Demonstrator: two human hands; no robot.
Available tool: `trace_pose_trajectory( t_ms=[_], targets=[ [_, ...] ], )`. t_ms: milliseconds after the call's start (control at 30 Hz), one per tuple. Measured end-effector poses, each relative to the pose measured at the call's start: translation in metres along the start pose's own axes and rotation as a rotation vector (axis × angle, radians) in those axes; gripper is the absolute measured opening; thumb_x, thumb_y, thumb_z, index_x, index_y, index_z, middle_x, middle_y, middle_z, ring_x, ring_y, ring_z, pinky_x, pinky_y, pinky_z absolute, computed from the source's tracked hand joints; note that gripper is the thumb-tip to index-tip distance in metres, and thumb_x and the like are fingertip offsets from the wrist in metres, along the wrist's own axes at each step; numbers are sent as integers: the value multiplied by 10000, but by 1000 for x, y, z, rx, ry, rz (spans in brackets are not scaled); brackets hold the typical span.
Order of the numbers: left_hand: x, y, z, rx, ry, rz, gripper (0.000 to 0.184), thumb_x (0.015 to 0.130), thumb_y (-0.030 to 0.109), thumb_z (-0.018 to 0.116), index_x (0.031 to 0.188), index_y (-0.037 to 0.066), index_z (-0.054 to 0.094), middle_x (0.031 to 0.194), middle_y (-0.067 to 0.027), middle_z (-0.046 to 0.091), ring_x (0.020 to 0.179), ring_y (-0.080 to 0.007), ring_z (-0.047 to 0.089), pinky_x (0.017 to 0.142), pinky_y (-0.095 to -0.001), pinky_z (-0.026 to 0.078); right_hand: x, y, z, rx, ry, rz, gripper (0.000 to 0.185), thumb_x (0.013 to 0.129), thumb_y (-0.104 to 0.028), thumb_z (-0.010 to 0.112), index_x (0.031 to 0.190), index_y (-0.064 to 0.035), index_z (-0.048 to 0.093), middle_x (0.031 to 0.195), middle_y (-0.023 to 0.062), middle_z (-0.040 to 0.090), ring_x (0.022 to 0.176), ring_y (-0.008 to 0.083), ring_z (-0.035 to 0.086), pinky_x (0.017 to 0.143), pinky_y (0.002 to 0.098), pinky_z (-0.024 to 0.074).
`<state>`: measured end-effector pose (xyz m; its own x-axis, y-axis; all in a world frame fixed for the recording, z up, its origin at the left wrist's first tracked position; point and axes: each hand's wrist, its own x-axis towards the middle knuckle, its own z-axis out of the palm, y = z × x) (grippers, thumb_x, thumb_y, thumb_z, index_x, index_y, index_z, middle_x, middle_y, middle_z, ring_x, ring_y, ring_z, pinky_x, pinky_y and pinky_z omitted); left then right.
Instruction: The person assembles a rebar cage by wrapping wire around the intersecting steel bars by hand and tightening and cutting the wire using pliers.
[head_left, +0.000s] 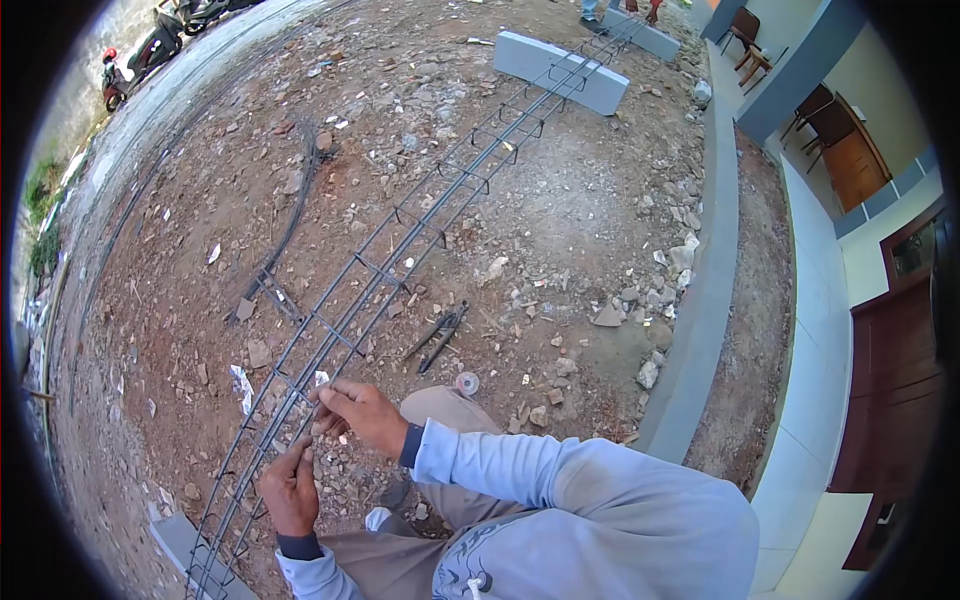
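A long steel rebar cage [385, 268], made of thin bars with square stirrups, runs diagonally from the lower left to the top. My left hand [290, 492] is at its near side, thumb and fingertips pinched together. Just above it, my right hand [365, 415] is also closed at the fingertips, by the bars and a stirrup. What lies between the fingers is too small to make out. A pair of pincers [437, 335] rests on the dirt to the right of the cage. The cage lies across a pale grey block [520, 58] farther off.
Another block [652, 40] stands at the top, beside a co-worker's hand [652, 14]. A third block [175, 540] is at the lower left. Dark wire [298, 205] lies left of the cage. Rubble covers the ground; a concrete kerb [705, 290] runs along the right.
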<state>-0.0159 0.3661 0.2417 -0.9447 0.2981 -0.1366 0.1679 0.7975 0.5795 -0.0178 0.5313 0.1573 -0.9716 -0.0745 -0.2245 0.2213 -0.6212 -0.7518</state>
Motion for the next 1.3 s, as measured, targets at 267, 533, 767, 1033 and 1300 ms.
trace_pose_trajectory(
  t_ms=[267, 533, 767, 1033, 1300],
  targets=[
    [17, 32, 27, -113, 186, 351, 297, 881, 201, 569, 1115, 21, 603, 925, -172, 646, 865, -287, 628, 765, -361, 470, -2, -121, -35, 72, 242, -446, 250, 953, -242, 462, 965, -18, 571, 795, 50, 615, 666, 127, 588, 635, 256, 487],
    [45, -52, 36, -255, 229, 253, 300, 868, 245, 588, 1038, 3, 634, 961, -178, 644, 920, -302, 612, 829, -366, 457, -107, -346, -62, -168, 454, -1317, 209, 928, -191, 494, 947, 6, 560, 714, 82, 601, 603, 208, 589, 580, 314, 493],
    [103, -117, 107, -326, 220, 14, 254, 824, 244, 586, 934, 32, 668, 917, -189, 646, 873, -342, 608, 777, -398, 463, -251, -511, -13, -640, 451, -1390, 230, 913, -256, 495, 892, -35, 553, 574, 15, 481, 449, 121, 436, 413, 225, 361],
    [130, -107, 163, -317, 138, 204, 263, 794, 215, 598, 969, 22, 635, 983, -196, 624, 962, -354, 569, 850, -431, 425, -169, -431, 126, -1701, 856, -1495, 224, 908, -183, 509, 998, 11, 577, 642, 76, 554, 471, 135, 476, 409, 241, 368],
    [147, -77, 189, -167, 177, 120, 388, 832, 360, 546, 1052, 48, 608, 1015, -213, 627, 969, -359, 584, 824, -449, 431, -20, -249, 41, -1850, 432, -610, 188, 860, -189, 608, 994, -70, 667, 805, 43, 659, 680, 110, 586, 637, 233, 470]
  ],
)
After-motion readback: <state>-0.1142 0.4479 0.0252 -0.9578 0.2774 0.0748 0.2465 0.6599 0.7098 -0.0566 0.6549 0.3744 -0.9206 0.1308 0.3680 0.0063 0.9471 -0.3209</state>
